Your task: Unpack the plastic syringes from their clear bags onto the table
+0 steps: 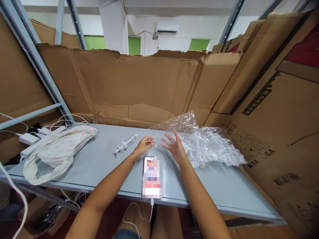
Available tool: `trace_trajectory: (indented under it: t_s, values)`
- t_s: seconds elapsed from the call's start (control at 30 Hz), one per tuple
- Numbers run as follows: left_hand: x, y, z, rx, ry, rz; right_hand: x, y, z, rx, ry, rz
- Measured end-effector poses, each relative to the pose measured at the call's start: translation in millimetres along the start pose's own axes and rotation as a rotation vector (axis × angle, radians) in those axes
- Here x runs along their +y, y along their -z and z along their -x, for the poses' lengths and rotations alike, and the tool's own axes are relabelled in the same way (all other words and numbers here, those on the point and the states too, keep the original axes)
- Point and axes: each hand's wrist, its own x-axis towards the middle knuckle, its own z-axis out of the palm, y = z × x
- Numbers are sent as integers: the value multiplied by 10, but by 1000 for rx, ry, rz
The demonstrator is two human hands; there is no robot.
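Observation:
My right hand (175,147) is open, its fingers spread and empty, beside a clear plastic bag (211,146) full of translucent plastic parts. Opposite it, my left hand (144,146) is held over the table with fingers stretched loosely to the right; nothing shows in it. A small white piece (148,153) lies just below its fingers. Left of that hand, clear plastic syringes (126,142) with white plungers lie side by side on the grey tabletop (104,139). A phone (152,177) with a lit screen rests in front of both hands, a white cable plugged into its lower end.
A white bag with pink marks (62,149) lies at the left, near power strips (37,142) and loose cables. Cardboard panels (139,83) wall the back, and a large cardboard box (281,132) stands along the right. A metal shelf post (42,66) rises at the left.

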Motion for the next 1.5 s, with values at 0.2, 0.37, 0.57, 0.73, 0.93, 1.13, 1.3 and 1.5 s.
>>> trace_trajectory:
  t_s: [0.2,0.37,0.57,0.73,0.93,1.13,1.3,1.5]
  values:
    - [18,-38,23,18,-40,-30,13,24,-19,81,51,41]
    - [-31,-40,-5,17,-82,-42,13,7,6,52,50,62]
    - [-70,-39,-24,14,-76,-65,31,19,-16,79,90,54]
    - [-55,-47,-8,20,-94,-206,58,43,-53,139,104,80]
    - [-34,-58,13,15,-134,-373,60,35,-45,146,134,114]
    - [-35,-62,22,9,-99,-429,44,22,-20,63,129,-3]
    - [-10,-61,49,-9,-48,-450,43,10,-34,90,130,-8]
    - [7,-54,58,-7,-78,-509,46,6,-35,124,141,27]
